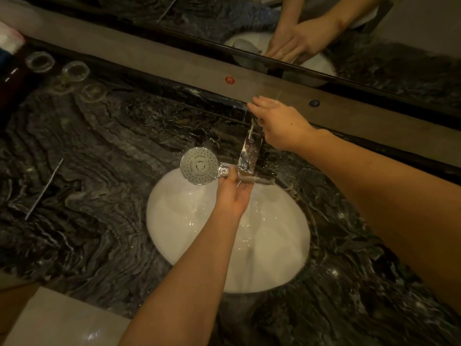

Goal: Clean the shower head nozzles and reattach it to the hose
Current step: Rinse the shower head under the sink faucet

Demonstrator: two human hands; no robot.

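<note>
Showerhead [198,165] gripped by handle, left hand [233,193]; right hand [277,123] flat, fingers straight on faucet [250,148] at 12 o'clock. Risk: wet handle slips into sink [174,221].

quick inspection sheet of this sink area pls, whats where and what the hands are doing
surface: dark marble counter, white basin set in it
job's things: shower head held over the basin, nozzles up; no hose on it
clutter: three glasses at back left, thin rod on counter at left
grippers: left hand grips the shower head handle; right hand rests on the tap, fingers straight
cables: nothing seen
surroundings: mirror behind the sink, reflecting the hands
</note>
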